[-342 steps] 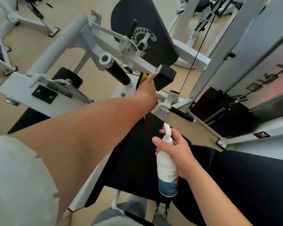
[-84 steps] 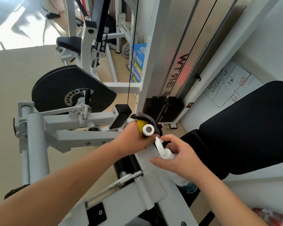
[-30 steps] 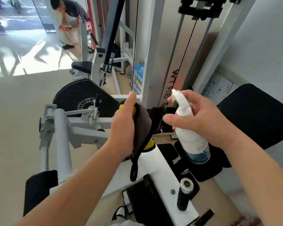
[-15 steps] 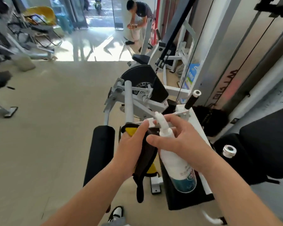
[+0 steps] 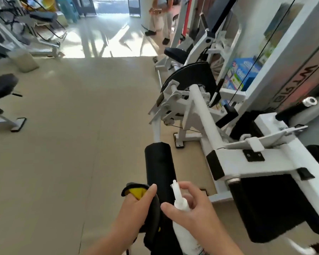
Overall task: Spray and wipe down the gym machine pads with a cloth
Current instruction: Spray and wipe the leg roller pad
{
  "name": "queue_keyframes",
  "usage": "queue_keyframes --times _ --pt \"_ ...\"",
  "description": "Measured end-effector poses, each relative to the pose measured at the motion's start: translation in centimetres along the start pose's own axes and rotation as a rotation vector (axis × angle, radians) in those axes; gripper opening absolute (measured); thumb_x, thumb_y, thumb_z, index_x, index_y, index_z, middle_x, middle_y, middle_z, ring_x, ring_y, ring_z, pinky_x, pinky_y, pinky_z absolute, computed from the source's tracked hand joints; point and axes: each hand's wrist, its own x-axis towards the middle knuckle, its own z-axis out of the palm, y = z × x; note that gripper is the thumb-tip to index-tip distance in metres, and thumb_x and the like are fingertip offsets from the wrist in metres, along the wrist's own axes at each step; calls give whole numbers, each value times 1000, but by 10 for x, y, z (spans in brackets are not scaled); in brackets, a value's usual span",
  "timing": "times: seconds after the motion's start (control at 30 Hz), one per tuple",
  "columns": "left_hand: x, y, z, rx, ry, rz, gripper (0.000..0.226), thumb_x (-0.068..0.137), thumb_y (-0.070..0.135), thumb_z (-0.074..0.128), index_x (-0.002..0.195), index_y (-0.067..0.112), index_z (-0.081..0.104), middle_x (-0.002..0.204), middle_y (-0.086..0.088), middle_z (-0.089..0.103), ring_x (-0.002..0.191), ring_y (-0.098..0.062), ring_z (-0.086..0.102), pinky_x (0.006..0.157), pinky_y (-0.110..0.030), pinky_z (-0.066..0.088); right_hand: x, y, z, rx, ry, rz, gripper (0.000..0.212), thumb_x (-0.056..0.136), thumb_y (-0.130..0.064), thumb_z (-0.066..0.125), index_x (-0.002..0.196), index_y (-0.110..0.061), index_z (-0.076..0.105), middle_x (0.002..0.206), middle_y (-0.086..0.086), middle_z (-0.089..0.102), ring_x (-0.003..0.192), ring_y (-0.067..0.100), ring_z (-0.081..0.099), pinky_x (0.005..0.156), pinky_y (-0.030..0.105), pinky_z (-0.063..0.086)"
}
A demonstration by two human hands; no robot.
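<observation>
A black cylindrical roller pad (image 5: 159,166) of the white leg machine (image 5: 206,129) lies just ahead of my hands. My left hand (image 5: 134,208) grips a dark grey cloth with a yellow inner side (image 5: 134,191), held against the near left side of the roller. My right hand (image 5: 193,212) holds a white spray bottle (image 5: 182,218), its nozzle aimed toward the roller, a forefinger raised beside the nozzle. A flat black seat pad (image 5: 269,203) sits to the right under the white frame.
Beige floor (image 5: 72,135) spreads to the left. A black-padded bench (image 5: 0,89) stands at far left, more machines (image 5: 31,24) behind it. A person (image 5: 160,17) stands near the bright doorway. The weight stack tower (image 5: 293,70) rises at right, with a black grip handle (image 5: 296,107).
My view has swung left and down toward the roller pad. Both hands have dropped lower in the frame, still side by side, with cloth and bottle kept in hand.
</observation>
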Motion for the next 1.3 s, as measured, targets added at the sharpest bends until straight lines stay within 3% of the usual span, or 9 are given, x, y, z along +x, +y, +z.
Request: queue_keyframes --times 0.1,0.2,0.4,0.5,0.63,0.73,0.87,1.0,1.3 --pt "21 8 -35 144 -33 -7 34 89 48 74 83 16 65 89 -27 70 90 -42 74 82 -55 64 10 10 39 71 151 62 39 76 -42 96 99 -59 68 69 -2 60 69 12 58 68 27 53" --pt "33 14 -44 265 -70 3 31 96 39 70 92 9 69 98 -27 71 82 -33 73 80 -42 64 8 19 60 197 347 131 39 81 -39 95 104 -56 69 83 15 71 77 19 69 76 37 60" --pt "60 22 -16 464 -174 56 33 100 33 65 77 10 60 71 -16 64 65 -23 62 69 -44 57 16 44 68 379 631 226 50 85 -39 92 127 -34 64 104 5 76 94 20 75 74 27 53" --pt "68 24 -1 565 -225 71 37 101 33 64 70 14 55 56 0 56 56 -18 57 58 -33 51 24 55 67 407 673 243 49 85 -37 92 126 -29 66 101 4 76 88 17 73 70 23 52" --pt "82 32 6 631 -284 44 35 97 37 68 84 4 67 78 -18 73 75 -34 73 79 -51 64 34 63 70 442 671 271 41 85 -38 93 117 -33 68 96 16 77 79 17 70 69 27 52" --pt "100 40 1 732 -352 59 33 94 41 69 83 10 69 79 -17 74 74 -33 74 80 -54 64 45 67 83 497 732 309 37 83 -39 94 110 -35 68 102 23 76 73 17 66 69 30 52" --pt "149 60 0 877 -461 106 35 98 33 67 75 7 62 71 -20 67 64 -28 66 71 -40 60 81 72 105 585 831 364 39 81 -38 95 109 -35 69 106 24 77 79 23 70 75 34 56" --pt "185 78 -7 973 -565 137 34 98 31 68 84 0 66 80 -26 70 74 -39 71 72 -44 61 118 74 135 659 891 435 40 81 -37 95 112 -31 70 101 18 82 85 27 78 76 34 59" --pt "241 110 -40 1143 -670 217 34 98 31 67 85 0 65 74 -23 68 61 -25 63 61 -38 55 181 68 199 926 1070 521 47 72 -57 91 109 -42 66 103 13 80 97 31 79 93 49 64"
